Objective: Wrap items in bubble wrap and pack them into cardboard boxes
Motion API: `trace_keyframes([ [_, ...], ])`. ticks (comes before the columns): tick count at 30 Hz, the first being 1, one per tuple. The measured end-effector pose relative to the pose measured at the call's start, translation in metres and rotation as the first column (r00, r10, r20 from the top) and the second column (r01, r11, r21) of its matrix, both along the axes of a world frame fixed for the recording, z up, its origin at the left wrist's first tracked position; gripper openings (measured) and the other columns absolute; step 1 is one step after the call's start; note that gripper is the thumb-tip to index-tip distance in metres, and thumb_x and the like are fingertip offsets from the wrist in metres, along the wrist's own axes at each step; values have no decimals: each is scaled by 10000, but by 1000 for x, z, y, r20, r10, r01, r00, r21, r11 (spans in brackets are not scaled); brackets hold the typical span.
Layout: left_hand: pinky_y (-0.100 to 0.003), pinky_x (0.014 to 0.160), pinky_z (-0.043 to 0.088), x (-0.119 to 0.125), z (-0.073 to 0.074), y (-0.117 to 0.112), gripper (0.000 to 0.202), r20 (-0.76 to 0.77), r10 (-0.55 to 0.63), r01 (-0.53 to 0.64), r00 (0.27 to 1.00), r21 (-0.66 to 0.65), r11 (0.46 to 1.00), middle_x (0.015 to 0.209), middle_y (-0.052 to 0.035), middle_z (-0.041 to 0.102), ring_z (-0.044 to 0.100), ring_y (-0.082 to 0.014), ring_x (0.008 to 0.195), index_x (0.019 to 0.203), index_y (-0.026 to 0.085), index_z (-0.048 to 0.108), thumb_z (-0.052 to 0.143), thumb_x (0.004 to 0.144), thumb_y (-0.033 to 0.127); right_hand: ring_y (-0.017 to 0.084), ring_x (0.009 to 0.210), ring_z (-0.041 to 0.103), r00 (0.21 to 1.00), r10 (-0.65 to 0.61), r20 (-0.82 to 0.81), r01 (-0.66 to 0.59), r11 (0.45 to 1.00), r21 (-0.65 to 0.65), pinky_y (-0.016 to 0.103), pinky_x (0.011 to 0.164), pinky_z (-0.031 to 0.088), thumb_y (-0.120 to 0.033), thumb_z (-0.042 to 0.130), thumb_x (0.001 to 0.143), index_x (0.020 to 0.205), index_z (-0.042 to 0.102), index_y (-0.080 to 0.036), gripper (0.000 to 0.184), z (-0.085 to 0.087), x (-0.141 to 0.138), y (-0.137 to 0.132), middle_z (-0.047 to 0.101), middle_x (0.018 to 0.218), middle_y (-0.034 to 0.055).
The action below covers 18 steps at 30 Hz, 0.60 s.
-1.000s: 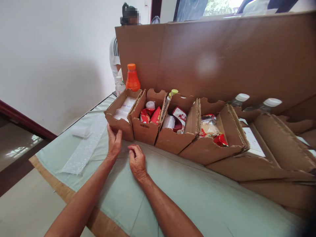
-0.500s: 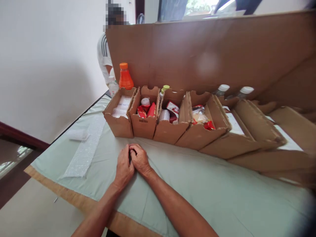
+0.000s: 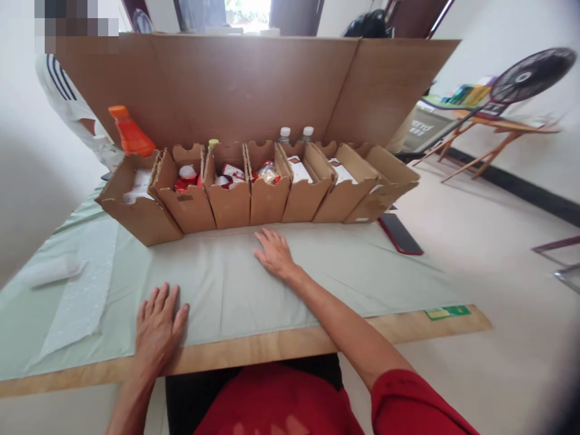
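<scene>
My left hand (image 3: 158, 323) lies flat, fingers spread, on the pale green cloth (image 3: 235, 284) near the table's front edge. My right hand (image 3: 274, 254) rests flat on the cloth farther in, fingers stretched toward a row of open cardboard boxes (image 3: 267, 202). Both hands hold nothing. The boxes stand side by side and hold red packets (image 3: 183, 184), white packs and small bottles. An orange bottle (image 3: 129, 136) stands behind the leftmost box.
A tall cardboard sheet (image 3: 235, 84) stands behind the boxes. A dark red phone (image 3: 401, 234) lies at the cloth's right end. A strip of bubble wrap (image 3: 86, 284) lies left. Another person in a white striped shirt (image 3: 67, 103) stands back left. A fan (image 3: 530, 75) stands right.
My hands were clasped together on the cloth; they have parted and now lie flat, left near the front edge, right nearer the boxes. The view has swung right and pulled back.
</scene>
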State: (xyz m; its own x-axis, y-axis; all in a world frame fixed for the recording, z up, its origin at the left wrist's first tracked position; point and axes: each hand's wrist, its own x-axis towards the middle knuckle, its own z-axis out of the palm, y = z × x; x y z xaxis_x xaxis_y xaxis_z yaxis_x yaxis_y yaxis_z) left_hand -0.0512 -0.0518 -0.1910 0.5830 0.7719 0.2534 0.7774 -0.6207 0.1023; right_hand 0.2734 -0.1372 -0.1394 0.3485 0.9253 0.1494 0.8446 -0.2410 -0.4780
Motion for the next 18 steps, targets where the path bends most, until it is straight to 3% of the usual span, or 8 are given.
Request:
trace_keyframes([
  [3, -570, 1204, 306, -2, 1, -7, 659, -15, 42, -42, 999, -1, 999, 1552, -225, 507, 429, -391, 1460, 1424, 52, 587, 234, 1033, 447, 363, 1516, 339, 995, -22, 99, 30, 997, -76, 568, 1226, 247, -273, 571, 985, 1460, 563, -91, 508, -7, 6, -53, 420, 1598, 235],
  [7, -570, 1200, 308, 2, 10, -10, 643, -56, 78, -80, 995, -47, 996, 1570, -225, 484, 420, -395, 1464, 1440, 51, 569, 250, 1033, 434, 331, 1528, 331, 984, 13, 179, 5, 995, -98, 532, 1248, 236, -371, 539, 1021, 1495, 537, -171, 514, -20, -37, -103, 414, 1622, 166],
  [12, -549, 1217, 290, 5, 25, -14, 611, -111, 102, -113, 989, -97, 989, 1596, -211, 452, 384, -381, 1493, 1464, 56, 537, 287, 1035, 413, 353, 1536, 302, 979, 6, 204, 8, 998, -69, 559, 1251, 215, -431, 509, 1033, 1524, 488, -163, 560, -24, -90, -124, 393, 1631, 181],
  [18, -559, 1217, 284, 2, 26, -15, 600, -87, 90, -98, 992, -99, 990, 1589, -214, 455, 375, -387, 1493, 1450, 60, 543, 290, 1039, 417, 334, 1522, 327, 973, 34, 230, -27, 999, -32, 530, 1251, 240, -422, 472, 1050, 1505, 499, -163, 525, -26, -116, -137, 414, 1620, 167],
])
